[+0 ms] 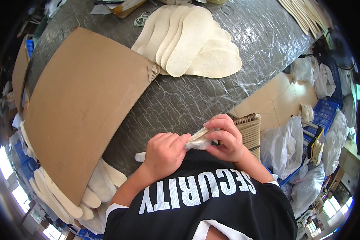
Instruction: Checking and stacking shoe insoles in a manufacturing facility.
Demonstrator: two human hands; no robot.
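Observation:
Both my hands hold one fluffy cream insole [199, 140] close to my chest, above the near edge of the table. The piece is folded or rolled, and grey-white fur shows along its underside. Wrapped round its left part is my left hand [164, 154], thumb on top; a pale tip sticks out beyond that hand. My right hand [227, 138] pinches the other end between thumb and fingers. On the far side of the table, a fanned pile of cream insoles [190, 40] lies flat.
A big brown cardboard sheet [84, 104] covers the table's left side. More insoles [54, 194] lie below it at lower left. To the right stand a woven chair [250, 134], plastic bags [282, 144] and a blue crate [326, 112]. Insole stacks [302, 16] sit at the far right corner.

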